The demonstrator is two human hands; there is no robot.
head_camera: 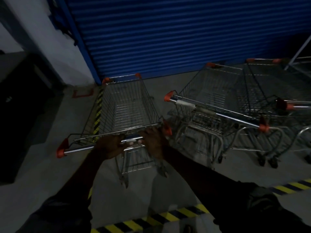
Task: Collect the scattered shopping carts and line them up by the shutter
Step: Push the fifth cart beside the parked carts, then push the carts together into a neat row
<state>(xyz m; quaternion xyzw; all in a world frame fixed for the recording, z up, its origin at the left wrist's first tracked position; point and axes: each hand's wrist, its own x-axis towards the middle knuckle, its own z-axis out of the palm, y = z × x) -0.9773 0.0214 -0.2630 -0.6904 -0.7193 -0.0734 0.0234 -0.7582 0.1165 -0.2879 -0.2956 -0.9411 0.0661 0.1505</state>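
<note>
Dim, blurry shot. Blue shutter (168, 39) fills the far side, top cut off by the frame. Grey floor (42, 174) below it. Big dark block (21, 115) at far left, too dark to identify. White wall (50, 39) between the block and the shutter. Held cart (127, 105) sits centre-left, nose pointing at the shutter's left end, close to it; whether it touches cannot be told. Second cart (210, 98) just right of it, angled, also by the shutter. Third cart (262, 81) further right, overlapping the second, its handle cut off at the right edge; wire baskets blend together there, so the nesting is unclear. Yellow-black hazard stripe (151, 219) crosses the near floor, partly hidden by the sleeves. Another stripe (98, 113) runs under the held cart's left side. Handle bar (79, 150) of the held cart has orange end caps, the right cap half hidden. Left hand (109, 147) and right hand (154, 142) are both wrapped round this bar, a short gap between them, fingers hard to make out.
</note>
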